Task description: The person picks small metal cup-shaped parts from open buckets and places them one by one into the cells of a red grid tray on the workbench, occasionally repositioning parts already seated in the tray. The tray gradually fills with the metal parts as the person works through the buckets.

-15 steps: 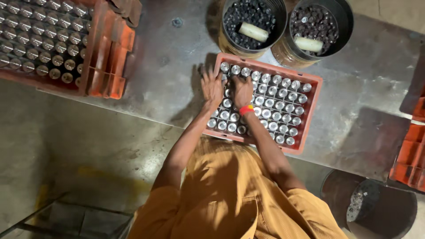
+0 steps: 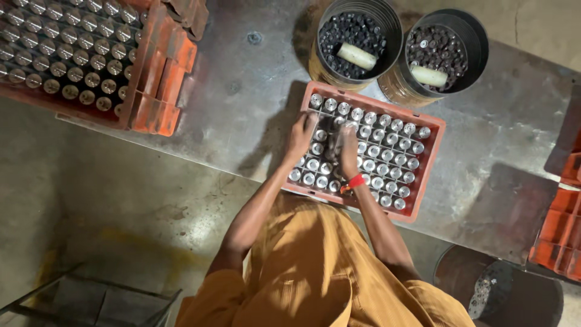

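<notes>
Both hands work over a red crate (image 2: pixel 433 158) that sits on a grey metal table (image 2: pixel 242 115), and the crate serves as the landmark here. It is packed with rows of upright metal bottles (image 2: pixel 387 154), seen from above as round shiny tops.

The left hand (image 2: pixel 301 134) rests on the bottles near the crate's left edge, fingers curled down onto the tops; whether they clamp any one bottle cannot be told. The right hand (image 2: pixel 347 147) lies over the bottles just to the right of the left hand, closer to the crate's middle. It is blurred, with fingers pointing toward the far rim, and it cannot be told whether they are apart or closed on something. A red wristband (image 2: pixel 354 181) circles the right wrist, above the crate's near rows.

Just beyond the crate's far rim stand two dark buckets (image 2: pixel 478 36) side by side, each filled with small dark caps (image 2: pixel 357 33) and holding a pale scoop-like piece (image 2: pixel 357 56). Well to the left of the crate is a second red crate (image 2: pixel 158 85) full of the same bottles. To the right of the crate, at the frame edge, more red crates (image 2: pixel 560 233) are stacked.
</notes>
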The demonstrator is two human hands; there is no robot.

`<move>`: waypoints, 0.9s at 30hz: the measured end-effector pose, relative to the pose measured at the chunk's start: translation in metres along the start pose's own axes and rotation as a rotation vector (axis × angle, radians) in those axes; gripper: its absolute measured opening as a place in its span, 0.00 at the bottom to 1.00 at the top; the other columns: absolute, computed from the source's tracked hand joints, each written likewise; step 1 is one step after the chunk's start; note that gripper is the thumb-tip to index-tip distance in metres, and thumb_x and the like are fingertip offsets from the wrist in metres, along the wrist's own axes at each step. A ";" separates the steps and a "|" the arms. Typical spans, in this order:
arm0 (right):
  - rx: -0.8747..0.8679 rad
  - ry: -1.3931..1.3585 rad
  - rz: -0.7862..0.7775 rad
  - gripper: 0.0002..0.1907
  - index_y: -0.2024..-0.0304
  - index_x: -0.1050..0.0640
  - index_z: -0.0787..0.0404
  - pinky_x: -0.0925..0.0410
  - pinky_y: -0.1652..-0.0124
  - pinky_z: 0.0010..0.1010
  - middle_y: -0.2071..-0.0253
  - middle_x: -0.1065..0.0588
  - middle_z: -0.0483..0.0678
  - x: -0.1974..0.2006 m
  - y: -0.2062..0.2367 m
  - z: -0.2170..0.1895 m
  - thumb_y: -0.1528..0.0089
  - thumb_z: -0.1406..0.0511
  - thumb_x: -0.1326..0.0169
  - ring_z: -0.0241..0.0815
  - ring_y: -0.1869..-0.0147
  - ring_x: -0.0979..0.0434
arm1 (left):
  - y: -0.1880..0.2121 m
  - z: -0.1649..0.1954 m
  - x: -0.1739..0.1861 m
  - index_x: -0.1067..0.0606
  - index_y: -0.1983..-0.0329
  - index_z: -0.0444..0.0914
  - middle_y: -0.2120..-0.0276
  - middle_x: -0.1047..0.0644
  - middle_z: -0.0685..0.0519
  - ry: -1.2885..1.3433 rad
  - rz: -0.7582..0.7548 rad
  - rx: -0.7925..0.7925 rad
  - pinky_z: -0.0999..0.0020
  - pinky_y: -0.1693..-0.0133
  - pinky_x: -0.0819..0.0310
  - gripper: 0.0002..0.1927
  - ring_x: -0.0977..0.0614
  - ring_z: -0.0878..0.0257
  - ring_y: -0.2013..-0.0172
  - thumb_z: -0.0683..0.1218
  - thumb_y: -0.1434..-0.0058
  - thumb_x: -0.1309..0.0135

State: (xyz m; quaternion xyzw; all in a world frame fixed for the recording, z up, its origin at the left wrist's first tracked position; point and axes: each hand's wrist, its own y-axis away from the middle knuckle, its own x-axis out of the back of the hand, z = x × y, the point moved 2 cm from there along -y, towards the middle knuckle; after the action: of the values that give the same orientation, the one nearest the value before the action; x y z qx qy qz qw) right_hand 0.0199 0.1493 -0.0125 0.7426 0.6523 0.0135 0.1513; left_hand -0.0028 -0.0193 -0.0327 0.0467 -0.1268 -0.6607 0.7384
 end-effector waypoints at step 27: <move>0.712 1.184 -0.113 0.14 0.59 0.20 0.63 0.37 0.53 0.45 0.65 0.20 0.57 -0.046 0.007 -0.012 0.37 0.58 0.39 0.61 0.61 0.29 | 0.020 -0.013 0.000 0.26 0.42 0.43 0.32 0.40 0.37 -1.130 0.110 -0.164 0.33 0.48 0.31 0.22 0.40 0.28 0.34 0.56 0.36 0.43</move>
State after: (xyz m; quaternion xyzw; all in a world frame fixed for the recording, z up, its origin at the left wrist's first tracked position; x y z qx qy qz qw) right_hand 0.0176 0.1063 0.0089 0.5794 0.6274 0.1938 -0.4828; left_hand 0.0197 -0.0176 -0.0402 -0.3779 -0.4523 -0.5512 0.5906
